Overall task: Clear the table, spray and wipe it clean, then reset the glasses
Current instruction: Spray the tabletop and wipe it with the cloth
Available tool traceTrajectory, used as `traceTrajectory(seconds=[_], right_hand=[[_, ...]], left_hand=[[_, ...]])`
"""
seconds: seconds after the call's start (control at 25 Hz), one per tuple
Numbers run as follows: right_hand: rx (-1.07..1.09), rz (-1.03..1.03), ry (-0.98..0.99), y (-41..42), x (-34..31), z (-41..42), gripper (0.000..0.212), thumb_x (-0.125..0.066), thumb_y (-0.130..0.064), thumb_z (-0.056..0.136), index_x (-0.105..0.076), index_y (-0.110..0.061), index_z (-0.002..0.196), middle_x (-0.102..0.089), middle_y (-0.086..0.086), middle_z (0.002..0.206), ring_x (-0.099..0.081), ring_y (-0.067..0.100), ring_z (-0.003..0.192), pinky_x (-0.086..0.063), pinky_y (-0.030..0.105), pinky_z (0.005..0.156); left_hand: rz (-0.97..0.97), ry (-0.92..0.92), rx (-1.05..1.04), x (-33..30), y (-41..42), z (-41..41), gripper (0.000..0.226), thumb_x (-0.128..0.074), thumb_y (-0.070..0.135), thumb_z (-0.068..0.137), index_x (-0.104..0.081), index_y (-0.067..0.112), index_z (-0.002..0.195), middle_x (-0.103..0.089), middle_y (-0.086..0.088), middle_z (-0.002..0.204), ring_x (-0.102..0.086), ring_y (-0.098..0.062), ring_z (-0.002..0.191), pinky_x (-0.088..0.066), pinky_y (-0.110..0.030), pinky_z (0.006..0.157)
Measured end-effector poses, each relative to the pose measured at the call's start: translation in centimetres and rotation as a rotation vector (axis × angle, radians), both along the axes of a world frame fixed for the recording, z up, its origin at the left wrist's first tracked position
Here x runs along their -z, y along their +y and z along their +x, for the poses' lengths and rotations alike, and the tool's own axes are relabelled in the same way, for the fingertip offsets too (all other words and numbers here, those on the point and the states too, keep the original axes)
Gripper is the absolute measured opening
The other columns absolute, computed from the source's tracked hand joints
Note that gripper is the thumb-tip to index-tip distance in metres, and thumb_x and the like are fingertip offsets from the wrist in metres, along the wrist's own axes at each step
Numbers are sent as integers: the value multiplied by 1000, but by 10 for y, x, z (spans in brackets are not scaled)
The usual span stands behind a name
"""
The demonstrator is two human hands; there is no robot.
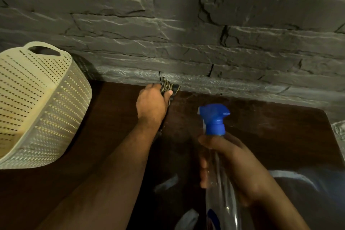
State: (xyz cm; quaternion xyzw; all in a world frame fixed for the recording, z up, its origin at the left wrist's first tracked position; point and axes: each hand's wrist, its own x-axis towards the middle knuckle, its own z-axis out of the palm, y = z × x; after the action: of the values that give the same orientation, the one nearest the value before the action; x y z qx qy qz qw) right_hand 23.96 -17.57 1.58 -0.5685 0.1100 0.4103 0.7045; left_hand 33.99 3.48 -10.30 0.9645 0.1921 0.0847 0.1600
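The cloth [169,87], dark with pale checks, lies flat on the dark wooden desk [261,127], right up at its far edge where the desk meets the grey stone wall [186,33]. The left hand [152,104] is on top of it, arm stretched forward, fingers reaching over the fabric and thumb out to the side; only the far end of the cloth and a strip along the thumb side show past the hand. Whether the fingers are pressing flat or gripping, I cannot tell from here.

Nearer the body and to the right of that hand, the right hand [229,164] is wrapped around the neck of a clear spray bottle [220,183], held above the desk. Its blue trigger head [214,119] sits just above the hand, nozzle pointing right. The desk surface beyond the nozzle looks hazy and speckled.

Well off to the left of the left hand stands a cream perforated basket [37,108] on the desk, handle cut-out at its far rim.
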Motion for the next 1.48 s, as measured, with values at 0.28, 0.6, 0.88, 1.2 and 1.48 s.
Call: traceTrajectory(seconds=[0.28, 0.6, 0.88, 1.2, 1.48], right_hand=[[-13, 40, -13, 3, -1, -2, 47, -69, -27, 68, -53, -12, 110, -57, 14, 64, -54, 31, 51, -47, 39, 54], [24, 51, 4, 0, 5, -5, 45, -70, -25, 67, -53, -10, 105, -56, 17, 64, -52, 31, 49, -44, 39, 54], [18, 99, 47, 8, 7, -8, 49, -70, -24, 67, -53, -8, 110, -56, 17, 63, -53, 31, 51, -45, 40, 56], [61, 92, 104, 4, 12, -19, 57, -78, -25, 62, -54, -11, 111, -57, 18, 66, -54, 30, 52, -47, 39, 57], [104, 106, 67, -2, 2, -23, 46, -73, -23, 66, -55, -11, 107, -55, 18, 63, -52, 30, 51, -44, 38, 55]], left_hand=[[-48, -48, 489, 12, 18, -57, 31, -55, 41, 91, -67, 14, 99, -62, -2, 100, -55, -22, 92, -46, -34, 76], [-21, -31, 231, 5, 0, 3, 29, -57, 39, 92, -63, 11, 94, -60, -7, 96, -54, -25, 92, -39, -32, 74], [-36, -19, 360, 7, 18, -26, 32, -54, 41, 93, -65, 13, 103, -60, -4, 101, -55, -22, 94, -39, -30, 75], [-12, -11, 516, 6, -50, 2, 31, -50, 42, 95, -64, 16, 106, -59, -1, 106, -53, -15, 95, -43, -29, 81], [-13, -26, 372, 10, -1, 2, 31, -56, 40, 92, -67, 12, 96, -62, -6, 96, -59, -26, 89, -43, -32, 72]])
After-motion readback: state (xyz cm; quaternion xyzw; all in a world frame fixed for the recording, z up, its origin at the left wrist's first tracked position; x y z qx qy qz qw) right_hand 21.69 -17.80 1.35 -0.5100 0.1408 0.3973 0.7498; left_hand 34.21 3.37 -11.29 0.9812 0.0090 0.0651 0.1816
